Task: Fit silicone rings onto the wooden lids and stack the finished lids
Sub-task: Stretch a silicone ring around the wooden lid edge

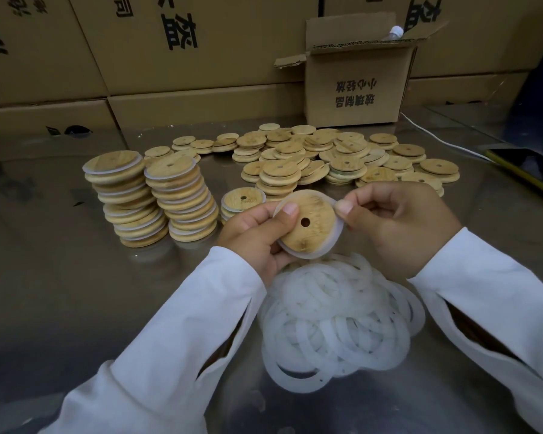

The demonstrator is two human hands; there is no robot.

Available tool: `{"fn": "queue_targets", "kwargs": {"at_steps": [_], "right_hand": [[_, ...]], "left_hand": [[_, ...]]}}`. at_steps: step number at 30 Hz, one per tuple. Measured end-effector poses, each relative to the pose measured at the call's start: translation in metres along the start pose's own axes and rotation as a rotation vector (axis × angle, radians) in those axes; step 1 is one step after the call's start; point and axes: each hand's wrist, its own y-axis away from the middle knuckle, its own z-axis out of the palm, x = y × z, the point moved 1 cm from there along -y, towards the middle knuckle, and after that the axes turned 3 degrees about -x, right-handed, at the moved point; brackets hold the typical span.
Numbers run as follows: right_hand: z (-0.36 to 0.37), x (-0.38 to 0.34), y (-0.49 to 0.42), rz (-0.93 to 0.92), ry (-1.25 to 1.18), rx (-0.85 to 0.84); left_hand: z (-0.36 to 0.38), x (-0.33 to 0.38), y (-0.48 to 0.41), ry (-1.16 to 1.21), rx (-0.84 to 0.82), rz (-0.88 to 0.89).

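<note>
My left hand [257,233] grips a round wooden lid [311,227] with a centre hole, thumb on its face. A translucent silicone ring [334,238] sits around the lid's rim. My right hand [398,220] pinches the ring at the lid's upper right edge. Below my hands lies a heap of loose silicone rings [339,321] on the steel table. Two tall stacks of ringed lids [151,195] stand at the left, and a short stack of ringed lids [242,203] stands just behind my left hand. A pile of bare wooden lids [336,158] spreads behind.
A steel table [60,261] carries everything. A small open cardboard box [358,86] stands at the back right, with large cartons [170,57] walling the rear. A white cable [439,139] and a dark yellow-edged bar [521,173] lie at the right.
</note>
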Motion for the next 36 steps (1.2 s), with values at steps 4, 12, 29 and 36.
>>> {"fn": "queue_targets", "kwargs": {"at_steps": [4, 12, 29, 36], "right_hand": [[-0.0007, -0.0002, -0.0008, -0.003, 0.049, -0.039], [-0.0006, -0.0026, -0.0011, -0.023, 0.149, -0.136], [0.0001, -0.0023, 0.002, -0.057, 0.08, -0.04], [0.0004, -0.0014, 0.0028, -0.034, 0.076, -0.034]], "left_hand": [[0.0016, -0.0016, -0.0006, 0.006, 0.028, 0.035], [-0.002, -0.0004, -0.0023, -0.056, 0.058, 0.109], [-0.0017, -0.0059, -0.0029, -0.095, 0.01, 0.135], [-0.0005, -0.0057, -0.0016, -0.115, 0.002, 0.146]]}}
